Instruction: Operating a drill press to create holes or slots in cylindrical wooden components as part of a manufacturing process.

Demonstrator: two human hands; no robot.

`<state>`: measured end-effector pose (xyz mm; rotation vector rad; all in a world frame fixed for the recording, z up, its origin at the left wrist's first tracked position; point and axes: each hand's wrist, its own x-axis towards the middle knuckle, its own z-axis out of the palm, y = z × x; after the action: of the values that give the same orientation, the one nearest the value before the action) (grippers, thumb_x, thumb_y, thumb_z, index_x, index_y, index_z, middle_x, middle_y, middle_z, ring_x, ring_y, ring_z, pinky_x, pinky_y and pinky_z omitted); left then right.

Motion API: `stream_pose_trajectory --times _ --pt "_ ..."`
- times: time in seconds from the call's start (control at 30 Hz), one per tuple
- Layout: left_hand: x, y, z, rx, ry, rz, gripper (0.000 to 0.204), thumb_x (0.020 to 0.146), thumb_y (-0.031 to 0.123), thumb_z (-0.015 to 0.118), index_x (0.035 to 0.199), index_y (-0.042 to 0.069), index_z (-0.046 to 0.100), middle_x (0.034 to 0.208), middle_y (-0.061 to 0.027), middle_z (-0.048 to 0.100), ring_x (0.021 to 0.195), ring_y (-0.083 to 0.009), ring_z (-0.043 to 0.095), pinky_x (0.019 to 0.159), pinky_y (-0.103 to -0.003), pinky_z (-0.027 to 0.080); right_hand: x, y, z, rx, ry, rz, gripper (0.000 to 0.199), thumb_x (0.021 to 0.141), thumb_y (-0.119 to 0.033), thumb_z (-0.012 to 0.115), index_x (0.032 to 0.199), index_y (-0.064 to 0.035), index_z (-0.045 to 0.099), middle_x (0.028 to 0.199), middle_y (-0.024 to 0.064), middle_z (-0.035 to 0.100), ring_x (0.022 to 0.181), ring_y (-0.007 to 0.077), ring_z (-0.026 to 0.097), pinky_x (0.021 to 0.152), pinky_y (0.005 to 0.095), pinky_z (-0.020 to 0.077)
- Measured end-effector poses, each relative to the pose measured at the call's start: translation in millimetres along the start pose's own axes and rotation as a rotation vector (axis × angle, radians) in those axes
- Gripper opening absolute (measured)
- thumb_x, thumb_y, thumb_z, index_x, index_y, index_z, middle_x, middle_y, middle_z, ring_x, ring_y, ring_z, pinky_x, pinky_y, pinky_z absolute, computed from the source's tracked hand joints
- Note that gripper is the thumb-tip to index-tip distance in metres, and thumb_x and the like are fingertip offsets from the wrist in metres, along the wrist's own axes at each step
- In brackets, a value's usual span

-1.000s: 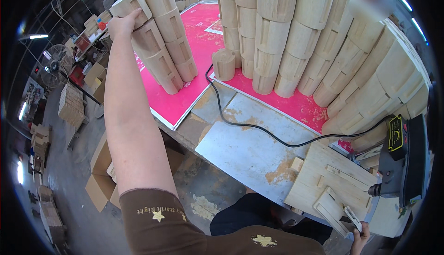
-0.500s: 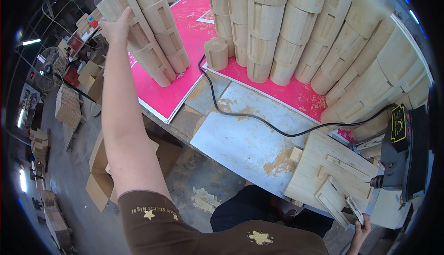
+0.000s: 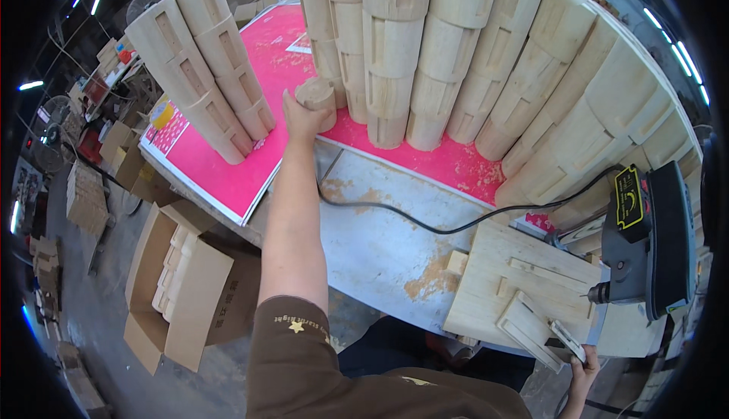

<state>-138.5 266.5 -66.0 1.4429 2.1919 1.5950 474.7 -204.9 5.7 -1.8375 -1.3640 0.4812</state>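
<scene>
The left hand (image 3: 302, 119) has dropped from the tall stack (image 3: 199, 62) and now closes around a loose wooden block (image 3: 317, 98) beside it; right hand (image 3: 583, 363) unclear.

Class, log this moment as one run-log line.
left hand: grips short rounded pale wooden block on pink board | right hand: at wooden jig edge

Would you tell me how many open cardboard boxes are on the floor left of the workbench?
1: a cardboard box with open flaps, holding pale wooden pieces, beside the pink board's corner. Others may be hidden farther left in the blurred rim.
</scene>
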Motion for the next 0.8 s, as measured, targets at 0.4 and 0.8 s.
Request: stream_pose_trajectory --times 0.4,0.8 --pt "-67.5 46.8 -13.3 -0.863 0.135 -0.224 0.069 0.064 0.015 0.077 0.121 -0.001 0.043 0.114 -0.0141 0.055 0.103 -0.0262 0.057 0.088 -0.036 0.046 -4.6 -6.0 1.4 0.108 0.005 0.027 0.032 0.071 -0.019 0.074 0.092 0.0019 0.061 0.084 0.0036 0.052 0.081 0.015 0.049 0.073 0.0251 0.0367" --pt "-254.8 193.8 -131.9 -0.822 -1.073 0.157 0.087 0.054 0.025 0.082 0.128 0.003 0.043 0.115 -0.0113 0.056 0.107 -0.0256 0.055 0.093 -0.036 0.044 0.9 17.1 -14.7 -0.021 -0.091 -0.092 0.03 0.061 -0.008 0.071 0.089 0.0004 0.063 0.083 0.0082 0.057 0.081 0.0208 0.055 0.073 0.0305 0.0427"
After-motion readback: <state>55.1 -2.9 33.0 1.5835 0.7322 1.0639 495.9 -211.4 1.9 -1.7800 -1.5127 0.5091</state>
